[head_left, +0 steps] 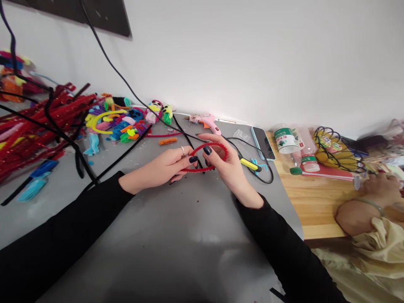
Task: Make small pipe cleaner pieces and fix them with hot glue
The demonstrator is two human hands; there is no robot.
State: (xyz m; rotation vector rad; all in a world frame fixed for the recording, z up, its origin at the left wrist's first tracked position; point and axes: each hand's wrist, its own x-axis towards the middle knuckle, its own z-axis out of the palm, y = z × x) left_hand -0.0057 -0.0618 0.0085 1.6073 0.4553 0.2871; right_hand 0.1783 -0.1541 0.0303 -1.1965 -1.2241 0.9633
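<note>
A red pipe cleaner (199, 170), bent into a loop, is held between both hands above the grey table mat (176, 235). My left hand (167, 168) pinches its left side between thumb and fingers; a ring sits on one finger. Inside and around the loop's right side, my right hand (225, 164) grips it with thumb and curled fingers. Behind the hands lie an orange pipe-cleaner piece (168, 141) and a pink glue gun (205, 121). Just right of my right hand is a yellow-and-black tool (250, 164), its kind unclear.
Red pipe cleaners (59, 113) and colourful fuzzy pieces (123, 124) crowd the left. Black cables (116, 71) cross the back. A phone (263, 143) lies at right. Beyond it, bottles (285, 141) and another person's arm (360, 212) are on the wooden table (311, 202).
</note>
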